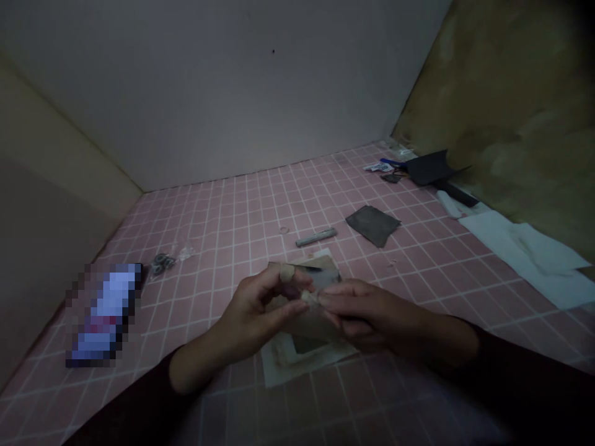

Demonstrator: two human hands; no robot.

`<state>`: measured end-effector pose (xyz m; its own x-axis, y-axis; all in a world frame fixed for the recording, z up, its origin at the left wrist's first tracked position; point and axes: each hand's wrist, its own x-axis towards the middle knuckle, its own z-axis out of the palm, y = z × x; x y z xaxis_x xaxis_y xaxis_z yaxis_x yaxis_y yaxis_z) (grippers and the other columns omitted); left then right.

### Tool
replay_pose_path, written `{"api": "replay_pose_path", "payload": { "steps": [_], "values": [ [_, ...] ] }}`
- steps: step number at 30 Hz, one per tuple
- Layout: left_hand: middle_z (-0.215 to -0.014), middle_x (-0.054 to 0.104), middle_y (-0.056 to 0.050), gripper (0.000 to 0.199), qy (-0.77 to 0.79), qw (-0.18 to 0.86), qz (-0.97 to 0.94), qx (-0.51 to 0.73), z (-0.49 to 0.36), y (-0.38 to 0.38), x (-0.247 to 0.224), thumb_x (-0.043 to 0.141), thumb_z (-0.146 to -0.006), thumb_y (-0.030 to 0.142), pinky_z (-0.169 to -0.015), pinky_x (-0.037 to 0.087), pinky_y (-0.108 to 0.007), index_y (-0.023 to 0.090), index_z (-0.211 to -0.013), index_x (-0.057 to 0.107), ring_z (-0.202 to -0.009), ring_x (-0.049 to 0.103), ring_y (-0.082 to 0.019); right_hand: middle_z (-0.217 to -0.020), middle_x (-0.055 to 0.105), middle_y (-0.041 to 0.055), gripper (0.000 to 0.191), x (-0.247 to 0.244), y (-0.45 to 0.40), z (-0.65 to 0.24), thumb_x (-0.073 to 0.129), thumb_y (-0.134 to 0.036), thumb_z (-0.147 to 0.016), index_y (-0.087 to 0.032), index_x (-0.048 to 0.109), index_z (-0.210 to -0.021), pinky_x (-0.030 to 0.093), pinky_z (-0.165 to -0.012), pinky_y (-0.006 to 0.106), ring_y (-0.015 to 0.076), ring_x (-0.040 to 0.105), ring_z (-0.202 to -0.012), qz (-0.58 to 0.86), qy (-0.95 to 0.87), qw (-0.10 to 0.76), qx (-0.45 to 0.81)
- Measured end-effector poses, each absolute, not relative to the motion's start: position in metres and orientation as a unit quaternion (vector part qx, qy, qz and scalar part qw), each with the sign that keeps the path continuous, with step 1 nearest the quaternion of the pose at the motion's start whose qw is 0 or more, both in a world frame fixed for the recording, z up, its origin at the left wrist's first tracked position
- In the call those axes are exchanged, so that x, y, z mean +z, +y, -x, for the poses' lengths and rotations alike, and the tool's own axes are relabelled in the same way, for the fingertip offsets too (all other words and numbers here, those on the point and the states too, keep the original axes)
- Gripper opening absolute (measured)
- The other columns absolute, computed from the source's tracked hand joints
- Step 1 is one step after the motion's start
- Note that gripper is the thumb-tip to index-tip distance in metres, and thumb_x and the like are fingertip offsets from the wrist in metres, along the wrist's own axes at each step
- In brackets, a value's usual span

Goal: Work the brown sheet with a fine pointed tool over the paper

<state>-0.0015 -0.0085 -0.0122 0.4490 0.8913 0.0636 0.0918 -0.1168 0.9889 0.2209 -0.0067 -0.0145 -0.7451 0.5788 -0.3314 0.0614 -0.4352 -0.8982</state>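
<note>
Left hand (260, 311) and right hand (372, 313) are pinching one pale piece (310, 298) (exact form unclear) — both are hovering above the sheets (277, 371).

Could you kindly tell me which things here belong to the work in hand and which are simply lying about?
In use:
small pale piece between the left hand and right hand
white sheet beneath the hands

Apparently lying about:
pixelated screen
dark ringlike pieces
silvery rod
dark grey sheet
white papers on the right
</note>
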Motion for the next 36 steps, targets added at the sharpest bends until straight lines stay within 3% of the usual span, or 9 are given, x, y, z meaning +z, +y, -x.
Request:
{"api": "replay_pose_path", "payload": {
  "steps": [4,8,11,14,16,18,25,36],
  "values": [
    [-0.099,0.065,-0.003,0.019,0.343,0.527,-0.688,0.362,0.003,-0.01,-0.007,0.065,-0.09,0.017,-0.08,0.05,-0.024,0.02,-0.109,0.065,-0.092,0.063,-0.014,-0.044,0.024,-0.0135,0.024,-0.013,0.003,-0.229,0.048,-0.037,-0.094,-0.021,0.049,-0.077,0.01,-0.031,0.016,0.0044,0.008,-0.034,0.259,-0.315,0.093,0.908],
    [-0.101,0.066,-0.003,0.019,0.331,0.522,-0.694,0.369,0.003,-0.011,-0.007,0.065,-0.09,0.016,-0.083,0.05,-0.025,0.021,-0.109,0.065,-0.095,0.064,-0.015,-0.041,0.023,-0.0141,0.027,-0.011,0.002,-0.228,0.049,-0.039,-0.094,-0.021,0.048,-0.073,0.01,-0.03,0.016,0.0042,0.007,-0.032,0.247,-0.317,0.085,0.912],
    [-0.102,0.066,-0.004,0.019,0.339,0.531,-0.685,0.364,0.003,-0.011,-0.009,0.066,-0.09,0.018,-0.085,0.05,-0.027,0.021,-0.109,0.065,-0.095,0.064,-0.015,-0.042,0.026,-0.0125,0.034,-0.009,-0.005,-0.223,0.046,-0.042,-0.097,-0.02,0.047,-0.071,0.015,-0.033,0.018,0.0051,0.016,-0.033,0.284,-0.445,0.119,0.841],
    [-0.1,0.066,-0.003,0.019,0.354,0.545,-0.665,0.369,0.002,-0.01,-0.012,0.068,-0.089,0.02,-0.083,0.05,-0.026,0.02,-0.108,0.065,-0.093,0.063,-0.015,-0.054,0.037,-0.0069,0.035,-0.009,-0.01,-0.219,0.043,-0.036,-0.098,-0.019,0.045,-0.068,0.027,-0.045,0.021,0.0073,0.034,-0.045,0.323,-0.679,0.204,0.626],
    [-0.098,0.066,-0.003,0.018,0.365,0.56,-0.646,0.368,0.0,-0.009,-0.012,0.069,-0.088,0.021,-0.081,0.05,-0.025,0.019,-0.106,0.066,-0.091,0.063,-0.014,-0.062,0.042,-0.0043,0.029,-0.013,-0.013,-0.218,0.041,-0.027,-0.099,-0.019,0.044,-0.071,0.03,-0.052,0.024,0.0089,0.04,-0.053,0.33,-0.785,0.247,0.462],
    [-0.096,0.066,-0.003,0.018,0.371,0.586,-0.625,0.358,-0.001,-0.009,-0.012,0.07,-0.087,0.022,-0.079,0.05,-0.024,0.018,-0.104,0.066,-0.09,0.063,-0.014,-0.066,0.046,-0.0033,0.022,-0.018,-0.014,-0.219,0.039,-0.021,-0.098,-0.019,0.046,-0.078,0.031,-0.054,0.025,0.0098,0.043,-0.055,0.329,-0.828,0.252,0.377],
    [-0.089,0.065,-0.003,0.016,0.384,0.632,-0.578,0.346,-0.003,-0.007,-0.011,0.072,-0.084,0.024,-0.076,0.048,-0.025,0.014,-0.095,0.066,-0.083,0.062,-0.014,-0.067,0.049,-0.0029,0.016,-0.028,-0.013,-0.221,0.04,-0.017,-0.098,-0.019,0.05,-0.085,0.031,-0.052,0.025,0.0107,0.046,-0.054,0.313,-0.864,0.255,0.3],
    [-0.084,0.063,-0.001,0.018,0.392,0.647,-0.564,0.332,-0.003,-0.002,-0.011,0.075,-0.079,0.022,-0.068,0.046,-0.023,0.015,-0.091,0.064,-0.076,0.059,-0.012,-0.065,0.046,-0.0033,0.024,-0.023,-0.015,-0.223,0.039,-0.027,-0.102,-0.02,0.046,-0.079,0.029,-0.054,0.027,0.0108,0.044,-0.054,0.348,-0.854,0.224,0.315]
  ]
}}
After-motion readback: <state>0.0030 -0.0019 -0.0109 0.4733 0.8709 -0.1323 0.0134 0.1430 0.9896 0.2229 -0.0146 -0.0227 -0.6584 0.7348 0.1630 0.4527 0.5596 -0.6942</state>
